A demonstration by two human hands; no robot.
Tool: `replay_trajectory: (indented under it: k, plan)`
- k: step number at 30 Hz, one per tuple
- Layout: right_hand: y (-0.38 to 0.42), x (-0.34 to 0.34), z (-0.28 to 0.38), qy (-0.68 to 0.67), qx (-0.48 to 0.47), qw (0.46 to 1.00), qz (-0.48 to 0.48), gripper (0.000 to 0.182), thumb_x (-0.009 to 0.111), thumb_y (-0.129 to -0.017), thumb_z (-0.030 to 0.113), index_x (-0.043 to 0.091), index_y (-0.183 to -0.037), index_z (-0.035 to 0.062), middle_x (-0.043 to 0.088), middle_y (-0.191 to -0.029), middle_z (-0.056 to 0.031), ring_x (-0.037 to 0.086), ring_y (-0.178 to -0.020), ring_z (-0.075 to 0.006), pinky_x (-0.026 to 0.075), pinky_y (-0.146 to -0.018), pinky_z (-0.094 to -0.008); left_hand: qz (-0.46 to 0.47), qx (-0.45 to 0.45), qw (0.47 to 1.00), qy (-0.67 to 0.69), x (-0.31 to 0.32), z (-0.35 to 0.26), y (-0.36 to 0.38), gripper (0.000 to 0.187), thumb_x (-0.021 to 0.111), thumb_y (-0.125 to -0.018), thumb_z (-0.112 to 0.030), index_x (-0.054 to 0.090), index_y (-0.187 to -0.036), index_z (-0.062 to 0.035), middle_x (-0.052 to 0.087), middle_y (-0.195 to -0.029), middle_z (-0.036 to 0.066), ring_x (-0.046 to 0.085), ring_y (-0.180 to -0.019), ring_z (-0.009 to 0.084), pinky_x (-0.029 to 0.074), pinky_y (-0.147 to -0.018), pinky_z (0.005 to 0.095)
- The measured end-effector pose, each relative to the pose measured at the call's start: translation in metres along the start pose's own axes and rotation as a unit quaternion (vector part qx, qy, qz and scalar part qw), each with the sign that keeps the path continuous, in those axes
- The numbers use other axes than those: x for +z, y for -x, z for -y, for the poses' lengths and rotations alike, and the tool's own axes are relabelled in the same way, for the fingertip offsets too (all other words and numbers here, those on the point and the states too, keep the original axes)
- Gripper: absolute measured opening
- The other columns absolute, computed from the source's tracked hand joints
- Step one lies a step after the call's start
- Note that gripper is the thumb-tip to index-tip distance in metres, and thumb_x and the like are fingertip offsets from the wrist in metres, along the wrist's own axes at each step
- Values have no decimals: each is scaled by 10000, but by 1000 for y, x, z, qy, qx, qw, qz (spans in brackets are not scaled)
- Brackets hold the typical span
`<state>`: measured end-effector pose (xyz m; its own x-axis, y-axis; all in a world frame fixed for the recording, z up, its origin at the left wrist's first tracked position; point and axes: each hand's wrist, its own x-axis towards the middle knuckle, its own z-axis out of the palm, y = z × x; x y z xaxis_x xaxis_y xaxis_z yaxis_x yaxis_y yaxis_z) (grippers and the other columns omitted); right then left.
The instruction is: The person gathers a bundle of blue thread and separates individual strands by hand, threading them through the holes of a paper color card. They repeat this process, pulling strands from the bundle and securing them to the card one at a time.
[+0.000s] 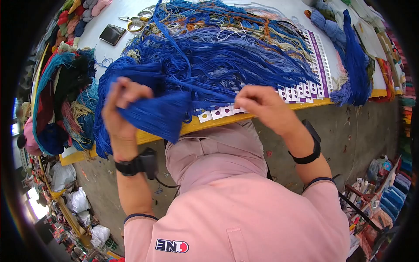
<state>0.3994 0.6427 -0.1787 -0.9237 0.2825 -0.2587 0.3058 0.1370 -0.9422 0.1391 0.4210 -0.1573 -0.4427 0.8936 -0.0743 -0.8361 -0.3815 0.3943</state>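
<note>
Wide white-topped surface [124,8] with yellow-painted front edge [218,124]: carrying a broad, tangled heap of mostly blue thread [218,61]. Along the front right of the heap, white cards with punched holes [224,112], partly buried; best kept flat, not dragged along. Glossy royal-blue thread bundle [159,115]: lifted in front of the heap, fanned out, lower end hanging past the yellow edge. Left hand [121,115]: curled round the upper part of the bundle, grasping. Snug hold advisable, not crushing, to keep the lie parallel. Right hand [262,105]: fingers bent, tips at thin blue strands [214,103] just beside the cards. Firm pinch or light touch: cannot tell. For clean work, keep any pull slow, low-tension and in line with the strands; stop at a snag. Yanking likely to tighten the tangle and shift the cards.
</note>
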Motion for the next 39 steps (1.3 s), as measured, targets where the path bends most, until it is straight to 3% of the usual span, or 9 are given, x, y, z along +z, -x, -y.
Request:
replay_trajectory:
  k: [2, 5, 9, 11, 15, 17, 21, 28, 39]
  plan:
    - [8, -11, 8, -276, -89, 955, -61, 124, 578, -943, 151, 641, -974, 49, 641, -1023, -100, 596, -928, -193, 482, -840, -341, 19, 89, 995, 36, -6, -43, 6, 357, 543, -969, -102, 517, -1290, 52, 494, -739, -7, 522, -781, 129, 277, -1156, 422]
    - [23, -50, 19, -533, -185, 823, -71, 163, 529, -963, 137, 632, -947, 12, 595, -1178, -186, 579, -1099, -301, 462, -978, -429, 31, 176, 984, -30, -30, -120, 14, 639, 582, -907, -3, 277, -1467, 42, 549, -1059, 78, 568, -970, 185, 324, -1145, 420]
    - [101, -213, -14, -671, -245, 678, -176, 153, 460, -929, 60, 502, -841, -58, 472, -783, -94, 483, -737, -218, 426, -713, -359, 1, 265, 962, -64, -55, -231, 39, 590, 547, -893, -31, 330, -1434, 63, 503, -1314, 155, 511, -1117, 252, 337, -1111, 449]
    - [208, -353, -62, -454, -289, 654, -531, 91, 413, -858, -36, 430, -780, 7, 327, -697, -41, 394, -642, -160, 334, -589, -293, -43, 280, 956, -78, -23, -230, 42, 461, 527, -912, -18, 418, -1353, 59, 552, -1093, 110, 532, -941, 197, 437, -946, 362]
    - [178, -292, -28, 115, -201, 699, -677, 146, 426, -945, 74, 542, -924, -13, 485, -790, -60, 495, -700, -151, 404, -610, -283, -27, 117, 985, -124, 34, -131, -4, 115, 539, -913, 6, 514, -1026, 11, 414, -768, 5, 402, -668, 101, 377, -621, 252]
    - [114, -190, 4, 267, -136, 789, -536, 167, 492, -954, 94, 608, -1058, 35, 599, -887, -40, 560, -773, -143, 463, -684, -289, -114, -1, 969, -219, 56, -30, -27, 79, 568, -945, -86, 542, -971, -16, 440, -675, -30, 410, -571, 85, 370, -539, 243]
    - [32, -89, -20, 125, -111, 984, -59, 83, 541, -927, 70, 557, -990, 18, 632, -751, -94, 634, -676, -185, 471, -603, -323, -194, -228, 896, -327, 85, 111, -47, 249, 602, -936, -152, 640, -1056, 63, 702, -911, 149, 599, -624, 117, 505, -588, 222]
    - [5, -79, -46, 168, -118, 978, 27, 53, 580, -890, 88, 552, -876, 46, 613, -582, -49, 610, -542, -223, 452, -538, -341, -229, -368, 864, -255, 64, 166, -68, 263, 562, -886, -41, 609, -1105, 96, 681, -1000, 167, 640, -730, 160, 541, -617, 248]
    - [-13, -85, -42, 219, -125, 966, 50, 94, 570, -790, 122, 606, -838, 50, 638, -676, -148, 632, -649, -365, 479, -603, -447, -234, -313, 814, -429, 61, 201, -74, 77, 616, -868, -41, 668, -887, 12, 632, -715, 60, 568, -579, 123, 455, -532, 241]
